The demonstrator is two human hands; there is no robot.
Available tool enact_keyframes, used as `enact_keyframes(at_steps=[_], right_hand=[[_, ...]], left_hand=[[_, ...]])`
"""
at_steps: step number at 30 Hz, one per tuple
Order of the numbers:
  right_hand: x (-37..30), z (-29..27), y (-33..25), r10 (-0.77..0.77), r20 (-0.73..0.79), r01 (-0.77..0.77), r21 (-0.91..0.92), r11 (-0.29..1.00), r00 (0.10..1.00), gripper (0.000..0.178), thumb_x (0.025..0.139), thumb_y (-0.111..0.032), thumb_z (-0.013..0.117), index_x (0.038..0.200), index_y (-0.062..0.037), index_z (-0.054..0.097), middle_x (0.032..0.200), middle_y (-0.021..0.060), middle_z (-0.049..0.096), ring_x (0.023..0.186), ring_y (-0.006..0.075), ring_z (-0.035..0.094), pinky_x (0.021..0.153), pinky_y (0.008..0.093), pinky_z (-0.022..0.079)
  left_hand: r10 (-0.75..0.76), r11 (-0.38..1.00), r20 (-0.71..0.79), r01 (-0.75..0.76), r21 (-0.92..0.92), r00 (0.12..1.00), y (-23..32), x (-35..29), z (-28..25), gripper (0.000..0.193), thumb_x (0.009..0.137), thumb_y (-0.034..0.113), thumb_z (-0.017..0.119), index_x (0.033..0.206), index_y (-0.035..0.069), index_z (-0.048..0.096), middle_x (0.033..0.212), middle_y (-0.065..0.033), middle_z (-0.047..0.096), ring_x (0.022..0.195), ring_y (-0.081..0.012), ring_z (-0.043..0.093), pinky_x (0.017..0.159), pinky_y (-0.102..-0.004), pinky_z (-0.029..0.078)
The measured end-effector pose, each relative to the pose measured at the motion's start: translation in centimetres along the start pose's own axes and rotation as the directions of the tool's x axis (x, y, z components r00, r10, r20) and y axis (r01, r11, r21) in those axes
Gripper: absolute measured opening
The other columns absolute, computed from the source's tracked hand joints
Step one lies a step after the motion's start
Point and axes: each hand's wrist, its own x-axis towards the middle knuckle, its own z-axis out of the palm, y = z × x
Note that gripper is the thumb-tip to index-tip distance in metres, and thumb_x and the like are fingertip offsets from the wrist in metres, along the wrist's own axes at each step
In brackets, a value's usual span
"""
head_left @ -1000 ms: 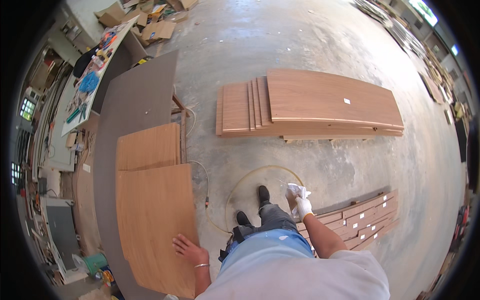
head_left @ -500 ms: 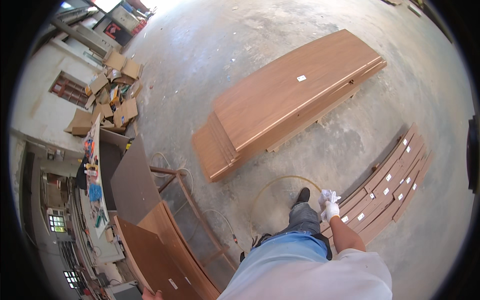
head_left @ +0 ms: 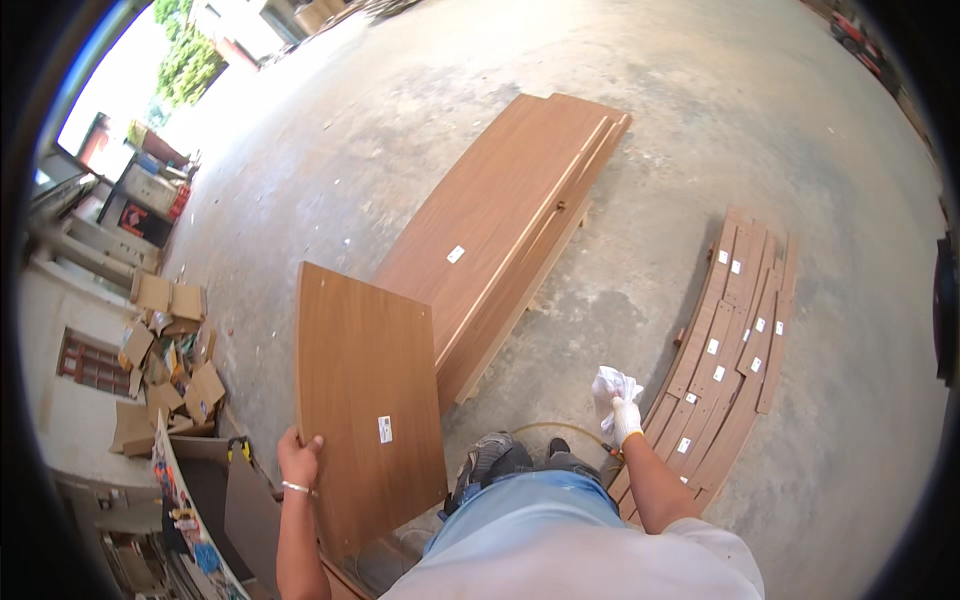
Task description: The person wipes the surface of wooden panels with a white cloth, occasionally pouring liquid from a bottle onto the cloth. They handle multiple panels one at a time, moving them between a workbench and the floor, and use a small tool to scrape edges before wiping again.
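Note:
My bare left hand (head_left: 299, 456) grips the left edge of a brown wooden panel (head_left: 365, 350), thumb on its face and fingers behind it. The panel is held tilted up at my left and carries a small white label. My right hand (head_left: 627, 420), in a white glove, is closed round a crumpled white cloth (head_left: 613, 388) in front of me. Beyond the held panel, a stack of long brown boards (head_left: 500, 215) rests low above the floor; the panel covers part of its near end.
Narrow brown strips (head_left: 715, 350) with white labels lie in rows at the right. A yellowish hose (head_left: 560, 426) curves over the concrete floor by my feet. At the left stand a cluttered workbench (head_left: 185, 500) and a heap of cardboard boxes (head_left: 165, 350).
My left hand has brought a panel up from the lower left, into the space before the board stack. My view has turned left. The right hand still holds the cloth.

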Motion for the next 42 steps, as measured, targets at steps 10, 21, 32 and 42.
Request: enact_keyframes(at_steps=[10, 21, 32, 42], right_hand=[[-0.5, -11.7, 12.6, 0.345, -0.488, 0.067, 0.646, 0.760, 0.802, 0.041, 0.091, -0.023, 0.060, 0.125, -0.0014, 0.067, 0.104, 0.0120, 0.070, 0.085, 0.0290, 0.069, 0.073, 0.0426, 0.056], [-5.7, -0.7, -0.5, 0.494, -0.495, 0.079, 0.758, 0.647, 0.715, 0.044, 0.093, -0.018, 0.058, 0.135, -0.0028, 0.060, 0.114, 0.0104, 0.066, 0.100, 0.0274, 0.065, 0.086, 0.0413, 0.054], [3.3, -2.4, -29.0, 0.336, -0.625, -0.056, 0.423, 0.904, 0.704, 0.037, 0.100, -0.025, 0.064, 0.126, 0.0008, 0.064, 0.101, 0.0074, 0.067, 0.081, 0.0197, 0.062, 0.070, 0.0361, 0.052], [3.5, 3.6, -26.3, 0.417, -0.478, -0.342, 0.240, 0.909, 0.773, 0.039, 0.099, -0.020, 0.066, 0.131, 0.0024, 0.065, 0.109, 0.0075, 0.071, 0.088, 0.0176, 0.063, 0.076, 0.0357, 0.051]], left_hand=[[0.303, 0.951, 0.295, -0.310, -0.024, 0.906, 22.7, 38.7, 24.5, 0.014, 0.083, 0.004, 0.078, 0.089, -0.006, 0.071, 0.078, -0.0075, 0.070, 0.071, -0.0152, 0.061, 0.064, -0.0338, 0.050], [0.346, 0.928, 0.539, -0.195, -0.318, 0.768, 38.4, 65.5, 45.8, 0.018, 0.087, -0.001, 0.074, 0.104, -0.007, 0.073, 0.090, -0.0095, 0.075, 0.079, -0.0164, 0.069, 0.073, -0.0322, 0.056], [0.436, 0.871, 0.566, -0.487, -0.068, 0.700, 34.5, 81.5, 64.6, 0.046, 0.093, 0.013, 0.067, 0.135, -0.005, 0.062, 0.135, -0.0243, 0.066, 0.125, -0.0367, 0.065, 0.110, -0.0403, 0.049], [-0.471, 0.824, 0.368, 0.251, 0.507, 0.802, 24.5, 59.9, 70.2, 0.117, 0.082, 0.060, 0.079, 0.168, 0.020, 0.011, 0.173, -0.0237, 0.001, 0.158, -0.0495, 0.001, 0.125, -0.0647, 0.013]])
